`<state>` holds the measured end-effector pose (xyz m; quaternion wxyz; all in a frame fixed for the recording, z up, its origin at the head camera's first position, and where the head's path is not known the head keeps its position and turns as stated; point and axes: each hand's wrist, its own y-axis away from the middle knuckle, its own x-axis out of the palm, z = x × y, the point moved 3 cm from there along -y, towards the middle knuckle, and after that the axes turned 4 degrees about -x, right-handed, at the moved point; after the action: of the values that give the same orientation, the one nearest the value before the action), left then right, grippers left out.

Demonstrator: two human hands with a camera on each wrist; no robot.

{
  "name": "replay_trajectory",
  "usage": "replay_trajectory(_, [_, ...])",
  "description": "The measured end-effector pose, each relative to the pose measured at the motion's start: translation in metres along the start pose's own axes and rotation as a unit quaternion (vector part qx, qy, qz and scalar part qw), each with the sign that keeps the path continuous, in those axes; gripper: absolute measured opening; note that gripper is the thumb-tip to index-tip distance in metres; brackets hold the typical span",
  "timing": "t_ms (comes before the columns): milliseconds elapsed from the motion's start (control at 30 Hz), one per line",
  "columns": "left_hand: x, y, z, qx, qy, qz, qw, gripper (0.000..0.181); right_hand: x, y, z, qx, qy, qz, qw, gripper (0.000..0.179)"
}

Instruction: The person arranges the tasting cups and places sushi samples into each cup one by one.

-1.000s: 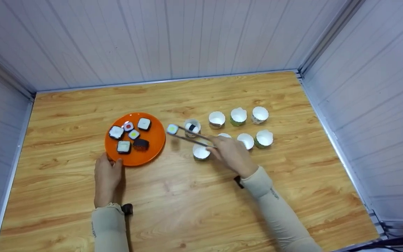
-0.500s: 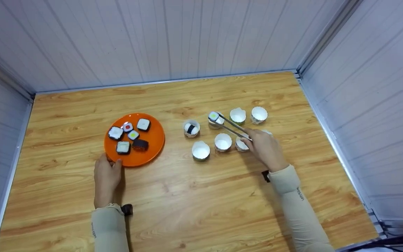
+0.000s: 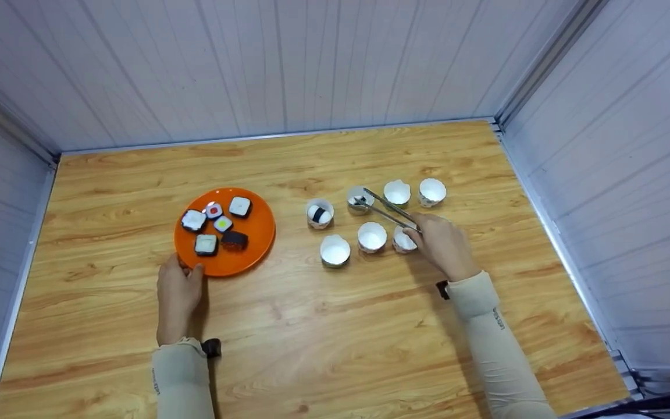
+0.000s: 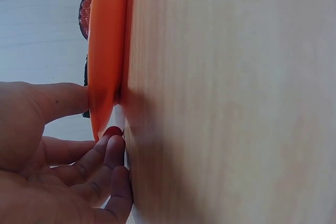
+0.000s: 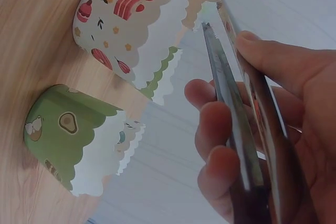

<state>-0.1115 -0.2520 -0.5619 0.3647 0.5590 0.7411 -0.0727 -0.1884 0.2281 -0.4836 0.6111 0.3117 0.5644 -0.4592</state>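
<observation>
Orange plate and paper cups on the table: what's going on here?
A person's left hand pinches the rim of a round orange plate bearing six small, mostly white-faced sushi-like pieces. The right hand holds slim metal tongs, their tips at a round white-lined paper cup; something dark shows there, but whether the tongs grip it is unclear. Beside it, another paper cup holds a white piece with a black band.

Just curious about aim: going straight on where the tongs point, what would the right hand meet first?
Likely the cup at the tips of the tongs, probably its far wall; whether the right hand holds them low enough is unclear.
</observation>
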Motion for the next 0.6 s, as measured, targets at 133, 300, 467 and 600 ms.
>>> replay_trajectory(133, [0.000,0.001,-0.002,0.010,-0.008,-0.009,0.9999,0.042,0.001,0.000,0.000,-0.003,-0.011,-0.004,0.9999,0.027])
replay_trajectory(300, [0.000,0.001,-0.002,0.017,-0.011,-0.013,0.9997,0.041,-0.001,-0.002,0.004,-0.006,-0.014,-0.014,0.9998,0.026])
replay_trajectory(467, [0.000,0.001,-0.001,0.017,-0.011,-0.015,0.9997,0.040,-0.003,-0.008,0.022,-0.025,-0.018,-0.016,0.9994,0.029])
replay_trajectory(600, [0.000,0.000,0.000,0.012,-0.010,-0.013,0.9998,0.039,0.001,-0.015,0.048,-0.052,-0.023,-0.007,0.9983,0.034])
